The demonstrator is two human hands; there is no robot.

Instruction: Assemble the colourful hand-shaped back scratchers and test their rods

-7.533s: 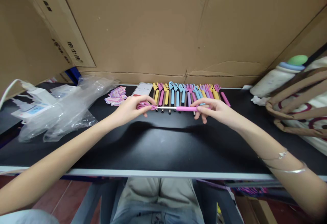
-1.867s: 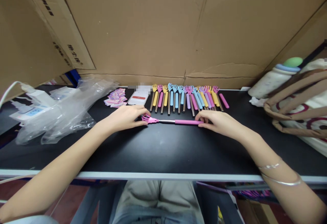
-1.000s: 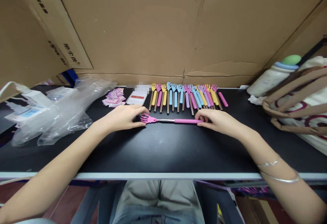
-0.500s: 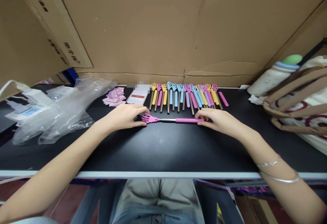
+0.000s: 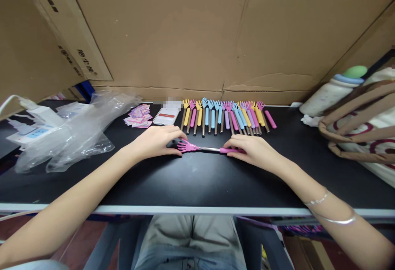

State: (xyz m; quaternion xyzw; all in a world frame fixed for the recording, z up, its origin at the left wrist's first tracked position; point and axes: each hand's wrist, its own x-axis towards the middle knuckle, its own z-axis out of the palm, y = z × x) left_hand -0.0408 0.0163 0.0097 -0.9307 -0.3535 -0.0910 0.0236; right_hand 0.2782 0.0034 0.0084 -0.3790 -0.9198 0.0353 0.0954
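A pink telescopic back scratcher (image 5: 202,148) lies on the black table (image 5: 197,179), its claw head pointing left. My left hand (image 5: 157,141) pinches the claw head at its left end. My right hand (image 5: 251,151) covers and grips the pink handle at the right end. Only a short stretch of the metal shaft shows between the two hands. Just behind them lies a row of several yellow, pink, blue and purple back scratchers (image 5: 226,116), side by side with their claws toward the cardboard wall.
A phone (image 5: 166,116) and a pile of small pink cards (image 5: 138,116) lie left of the row. Crumpled clear plastic bags (image 5: 77,132) and a power strip (image 5: 31,128) sit at far left. A bottle (image 5: 335,89) and a bag (image 5: 364,126) stand at right. Cardboard (image 5: 197,35) walls the back.
My right hand has slid left toward my left hand, and the scratcher's exposed shaft is shorter. Earlier the scratcher was held above the table; it now rests on it.
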